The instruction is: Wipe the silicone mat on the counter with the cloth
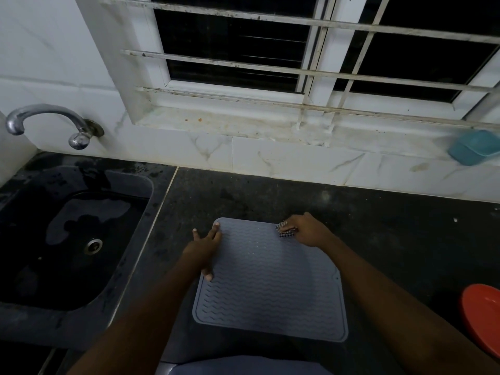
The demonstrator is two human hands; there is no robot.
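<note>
A grey silicone mat (pixel 270 282) with a wavy ribbed pattern lies flat on the dark counter (pixel 378 220) in front of me. My left hand (pixel 204 246) rests flat on the mat's left edge, fingers spread, holding nothing. My right hand (pixel 307 228) is closed on a small checked cloth (pixel 285 230) and presses it down at the mat's far right corner. Most of the cloth is hidden under the hand.
A dark wet sink (pixel 73 239) with a chrome tap (pixel 46 121) lies to the left. A red plate (pixel 484 318) sits at the right edge of the counter. A teal soap dish (pixel 473 147) stands on the tiled ledge under the barred window (pixel 297 50).
</note>
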